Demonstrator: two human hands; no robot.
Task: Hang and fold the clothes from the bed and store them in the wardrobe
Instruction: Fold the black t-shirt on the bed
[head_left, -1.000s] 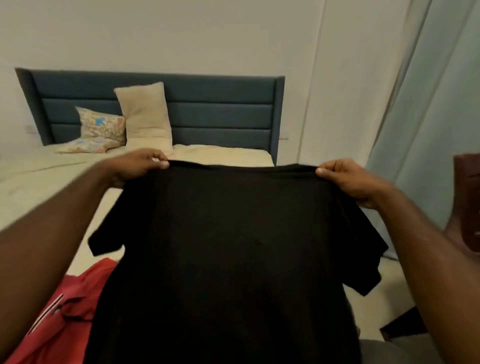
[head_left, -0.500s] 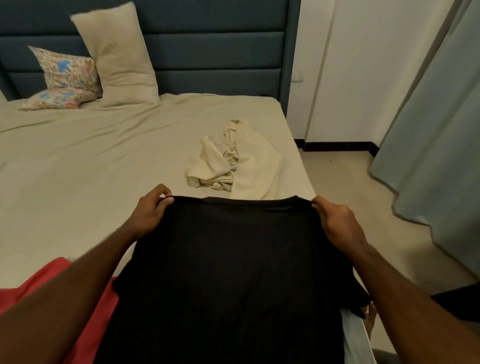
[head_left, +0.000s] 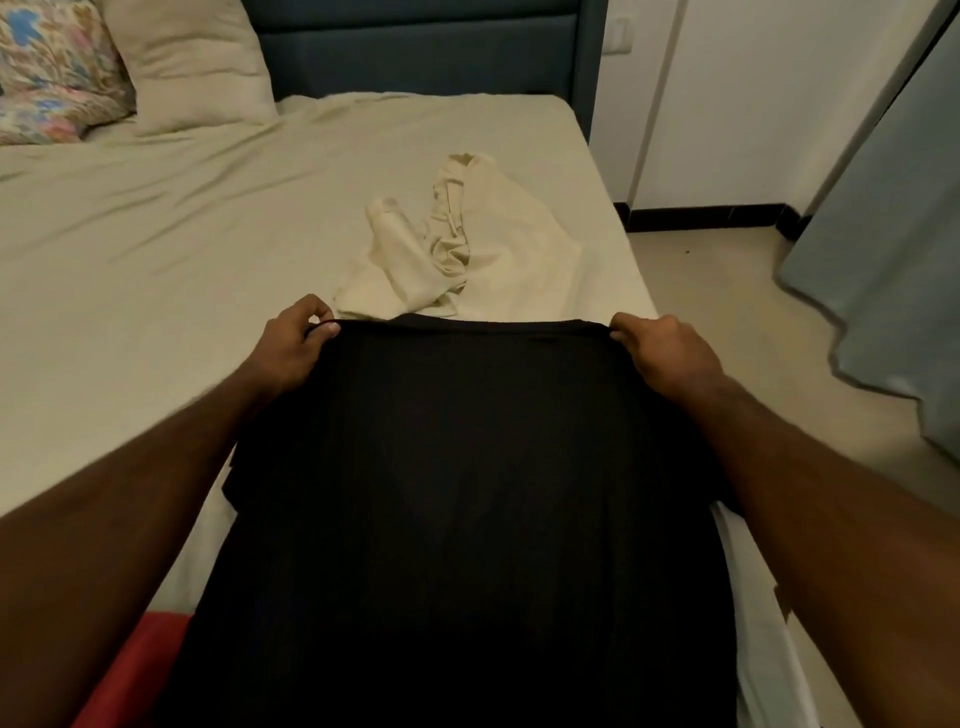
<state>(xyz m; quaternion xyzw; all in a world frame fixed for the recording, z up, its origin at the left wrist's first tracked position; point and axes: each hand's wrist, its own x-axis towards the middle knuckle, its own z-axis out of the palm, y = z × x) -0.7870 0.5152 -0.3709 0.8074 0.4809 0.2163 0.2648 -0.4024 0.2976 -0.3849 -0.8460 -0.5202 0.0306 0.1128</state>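
Black jersey fills the near half of the view: the black T-shirt (head_left: 467, 519) hangs spread between both hands, its body dropping toward 6 o'clock, and a red garment (head_left: 135, 660) peeks out beneath it at 7 o'clock. The left hand (head_left: 291, 345) pinches one shoulder corner between thumb and curled fingers at about 10 o'clock of the shirt; the right hand (head_left: 667, 348) grips the other corner at 2 o'clock, so the top edge runs taut and nearly level between them.

To fold it well, I judge the shirt should go down flat on the bed (head_left: 156, 270) with both corners lowered together, tension kept even so the sleeves do not tuck under. The open sheet toward 10 o'clock looks like the better landing place, because a crumpled cream garment (head_left: 452, 249) lies just beyond the top edge at 12 o'clock and would bunch under the collar. Whether the shirt already touches the mattress cannot be told.

Farther off at 11 o'clock sit a plain pillow (head_left: 192, 62) and a floral pillow (head_left: 52, 67) against the blue headboard (head_left: 426, 57).
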